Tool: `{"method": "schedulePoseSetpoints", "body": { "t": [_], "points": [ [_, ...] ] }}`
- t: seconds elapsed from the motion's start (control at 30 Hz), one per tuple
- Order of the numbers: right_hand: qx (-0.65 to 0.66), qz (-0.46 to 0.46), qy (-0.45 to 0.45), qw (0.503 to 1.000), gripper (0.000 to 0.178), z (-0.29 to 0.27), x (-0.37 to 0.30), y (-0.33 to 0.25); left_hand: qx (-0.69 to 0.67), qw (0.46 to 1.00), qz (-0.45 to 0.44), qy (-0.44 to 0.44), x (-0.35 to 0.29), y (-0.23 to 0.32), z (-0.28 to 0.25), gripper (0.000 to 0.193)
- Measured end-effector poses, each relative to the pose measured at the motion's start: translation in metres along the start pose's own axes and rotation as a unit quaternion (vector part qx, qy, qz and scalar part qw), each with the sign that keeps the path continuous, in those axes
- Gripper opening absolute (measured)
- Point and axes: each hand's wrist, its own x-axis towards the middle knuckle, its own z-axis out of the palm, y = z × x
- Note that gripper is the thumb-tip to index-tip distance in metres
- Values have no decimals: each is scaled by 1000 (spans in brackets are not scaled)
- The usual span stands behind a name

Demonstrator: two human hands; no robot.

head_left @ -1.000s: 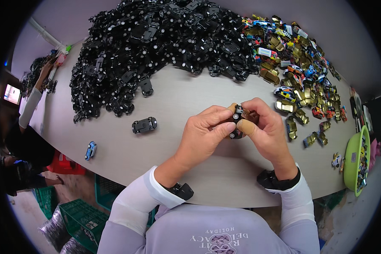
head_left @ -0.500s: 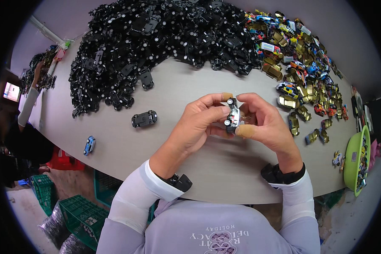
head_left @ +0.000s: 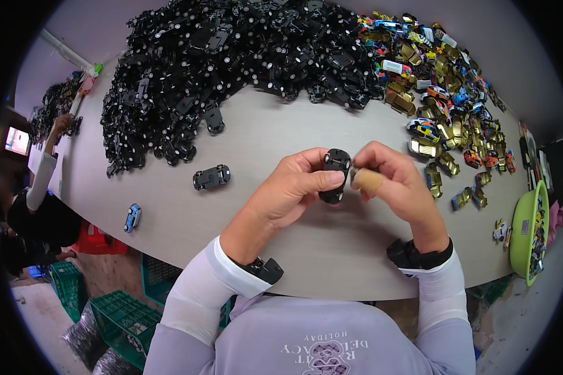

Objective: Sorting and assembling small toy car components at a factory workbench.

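Observation:
My left hand [head_left: 292, 189] is closed on a toy car [head_left: 337, 160], its black underside turned up and my thumb pressed on it. Close to the car's right side is my right hand [head_left: 397, 186], its fingers curled together in a pinch; a tan bandage wraps its thumb. What those fingers hold, if anything, is too small and blurred to name. A loose black toy car chassis [head_left: 212, 178] lies on the table left of my hands. Farther left, near the table edge, sits a small blue toy car [head_left: 132, 217].
A big heap of black chassis [head_left: 231, 69] spreads over the far side of the table [head_left: 256, 137]. Colourful and gold car bodies [head_left: 453, 128] are piled at right, beside a green basin [head_left: 522, 240]. Green crates [head_left: 125, 322] stand lower left. Another person's arm [head_left: 45, 165] reaches in at far left.
The toy car has been turned so its black underside faces up. My right fingers have come off it and drawn slightly away. The other person's hand at far left has moved.

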Motion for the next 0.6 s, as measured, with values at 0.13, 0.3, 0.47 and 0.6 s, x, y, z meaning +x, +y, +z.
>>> {"method": "schedulePoseSetpoints", "body": {
  "t": [0.13,0.3,0.47,0.6],
  "points": [
    [19,-47,13,999,11,-12,-1,2,75,996,37,15,2,-2,2,28],
    [46,-42,-7,998,9,-9,-3,-1,106,994,9,3,-2,-1,9,22],
    [-32,38,-3,999,6,-9,-6,-5,151,988,-13,-1,-2,-1,12,20],
    [-100,51,16,993,6,-3,-3,-4,238,971,10,29,-4,-7,11,15]
  ]
}}
